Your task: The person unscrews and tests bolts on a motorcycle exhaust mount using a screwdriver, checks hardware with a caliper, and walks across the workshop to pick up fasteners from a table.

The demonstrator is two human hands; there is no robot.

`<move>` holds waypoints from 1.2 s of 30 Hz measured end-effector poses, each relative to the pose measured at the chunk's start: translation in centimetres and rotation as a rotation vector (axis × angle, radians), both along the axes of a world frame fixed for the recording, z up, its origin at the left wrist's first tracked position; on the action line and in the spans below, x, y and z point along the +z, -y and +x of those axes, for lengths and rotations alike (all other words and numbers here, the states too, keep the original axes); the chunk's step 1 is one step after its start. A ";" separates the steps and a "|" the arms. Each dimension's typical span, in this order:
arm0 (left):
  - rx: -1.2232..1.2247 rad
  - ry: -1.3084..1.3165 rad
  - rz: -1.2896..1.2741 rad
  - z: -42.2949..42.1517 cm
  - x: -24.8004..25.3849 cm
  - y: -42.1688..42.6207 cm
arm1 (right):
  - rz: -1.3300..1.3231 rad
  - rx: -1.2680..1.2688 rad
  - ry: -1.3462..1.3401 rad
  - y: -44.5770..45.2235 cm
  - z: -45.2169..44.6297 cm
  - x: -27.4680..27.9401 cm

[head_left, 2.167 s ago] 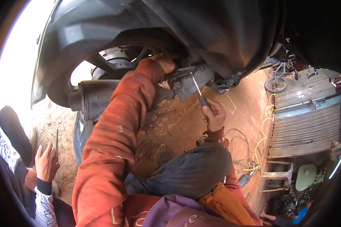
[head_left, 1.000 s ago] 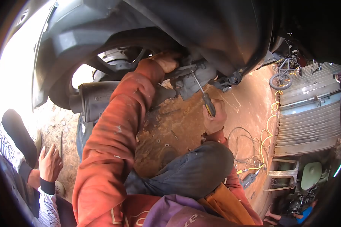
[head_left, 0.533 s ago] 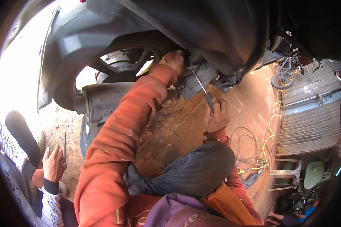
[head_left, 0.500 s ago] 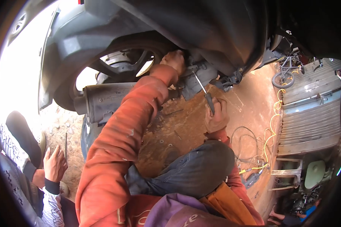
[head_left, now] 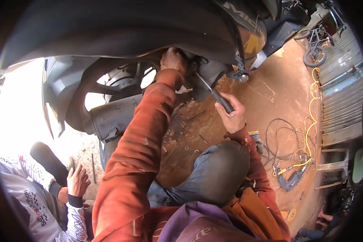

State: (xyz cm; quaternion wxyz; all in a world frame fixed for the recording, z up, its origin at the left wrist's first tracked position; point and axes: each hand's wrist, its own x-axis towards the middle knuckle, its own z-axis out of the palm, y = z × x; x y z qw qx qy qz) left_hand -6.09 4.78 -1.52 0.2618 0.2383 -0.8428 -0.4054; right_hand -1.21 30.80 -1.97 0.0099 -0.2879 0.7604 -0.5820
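At the left, a co-worker's hand [head_left: 77, 181], fingers extended and slightly spread, was positioned near a thin dark rod [head_left: 93, 167], which lay on the stony left part of the reddish-brown floor [head_left: 270, 86]. Next came the muffler [head_left: 116, 117], a dull black cylindrical canister, with the spoked wheel [head_left: 134, 78] behind it and the smooth, dark plastic body panel [head_left: 121, 30] overhanging both. The left hand [head_left: 173, 61], in a stained orange-red knit sleeve [head_left: 129, 161], reached up beneath the lower edge of the panel, knuckles outward; its fingertips were hidden, so their spread and anything they gripped could not be determined. Below it, a small pale ring [head_left: 186, 148] lay on the floor. The screwdriver [head_left: 224, 101] was tilted, its slim metal shaft running up and left to the grey casing beneath the panel; contact at the tip could not be confirmed. The right hand [head_left: 233, 117] was closed around the black handle, thumb against its side. Toward the right edge of the floor lay a grey power tool [head_left: 292, 180], just beside a coiled yellow hose [head_left: 309, 133]. Farthest right stood a ribbed metal shutter [head_left: 341, 121].
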 end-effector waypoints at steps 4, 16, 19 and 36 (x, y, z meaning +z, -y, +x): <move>0.043 0.071 -0.018 -0.4 0.1 0.6 | 0.356 -0.091 -0.600 -0.1 0.8 1.9; -0.008 0.023 -0.066 -0.1 -0.4 1.0 | 0.015 -0.074 -0.297 0.8 0.6 -1.5; -0.014 0.041 -0.117 -1.0 -1.6 1.8 | -0.273 0.101 0.591 -0.3 -0.2 -0.5; 0.018 0.023 -0.175 -0.7 -1.1 1.5 | -0.143 -0.011 0.228 0.0 0.1 -1.1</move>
